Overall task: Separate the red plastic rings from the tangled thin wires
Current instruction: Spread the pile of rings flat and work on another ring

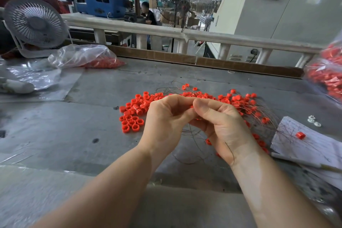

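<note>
- Working fingertip to fingertip above the bench (96,87), the left hand (166,118) and right hand (220,126) are meeting over the pile, fingers curled in; a sliver of red is showing between them, so a ring appears pinched there, though which hand is holding it cannot be told.
- Trailing from under the right hand, thin wires (192,135) are looping down across the wrist and onto the bench.
- Lying just left of the hands, loose rings (132,116) are gathering wire-free; behind and to the right, tangled rings (240,102) are sitting threaded in the wire fan.
- Resting at right, a paper sheet (311,146) is carrying one stray ring (300,135).
- Sitting far left and far right, clear bags (83,55) are holding more red parts.
- Doing this step well probably means keeping one hand steady on the wire and sliding the ring off along it, not yanking sideways, which could tighten the tangle.
</note>
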### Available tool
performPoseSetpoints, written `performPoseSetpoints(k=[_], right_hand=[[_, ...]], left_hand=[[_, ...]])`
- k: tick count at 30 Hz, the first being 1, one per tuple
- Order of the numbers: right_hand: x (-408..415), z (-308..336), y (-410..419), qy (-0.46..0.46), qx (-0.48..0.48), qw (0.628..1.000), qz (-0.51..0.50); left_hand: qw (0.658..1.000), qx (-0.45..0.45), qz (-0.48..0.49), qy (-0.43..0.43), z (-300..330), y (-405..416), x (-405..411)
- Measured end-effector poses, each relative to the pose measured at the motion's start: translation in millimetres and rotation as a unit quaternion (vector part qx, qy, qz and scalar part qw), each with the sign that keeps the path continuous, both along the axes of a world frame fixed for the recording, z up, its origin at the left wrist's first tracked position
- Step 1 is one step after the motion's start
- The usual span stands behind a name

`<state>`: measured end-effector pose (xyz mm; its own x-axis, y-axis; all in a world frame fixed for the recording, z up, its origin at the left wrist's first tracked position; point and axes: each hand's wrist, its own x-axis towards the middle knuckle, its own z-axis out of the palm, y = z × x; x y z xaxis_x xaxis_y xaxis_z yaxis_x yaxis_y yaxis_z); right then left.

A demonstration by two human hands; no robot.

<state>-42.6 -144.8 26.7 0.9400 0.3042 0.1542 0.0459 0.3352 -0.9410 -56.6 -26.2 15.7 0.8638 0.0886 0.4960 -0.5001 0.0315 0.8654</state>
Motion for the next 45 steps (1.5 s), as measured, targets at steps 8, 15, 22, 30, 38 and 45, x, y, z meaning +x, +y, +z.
performPoseSetpoints(k=[8, 15, 22, 30, 38, 45], right_hand=[[-1.4, -2.1, 2.5, 0.026, 0.016, 0.999, -0.009], [-1.7, 0.5, 3.6, -0.023, -0.014, 0.999, -0.029], [-0.4, -1.0, 1.4, -0.088, -0.003, 0.996, -0.022], [-1.0, -0.7, 1.7, -0.116, 0.015, 0.993, -0.013], [-1.9, 0.2, 0.3, -0.113, 0.019, 0.993, -0.008], [-2.3, 1.6, 1.6, -0.092, 0.027, 0.995, -0.006]], left_hand=[[1.0, 0.026, -0.005, -0.002, 1.5, 4.4, 0.1], [0.967, -0.148, -0.15, 0.143, 2.8, 8.7, 2.8], [0.962, -0.135, -0.167, 0.17, 4.7, 7.6, -1.0], [0.963, -0.139, -0.164, 0.164, 5.7, 6.4, -3.4], [0.962, -0.131, -0.173, 0.165, 7.2, 7.0, -4.5], [0.941, -0.174, -0.222, 0.185, 7.8, 11.7, -2.3]])
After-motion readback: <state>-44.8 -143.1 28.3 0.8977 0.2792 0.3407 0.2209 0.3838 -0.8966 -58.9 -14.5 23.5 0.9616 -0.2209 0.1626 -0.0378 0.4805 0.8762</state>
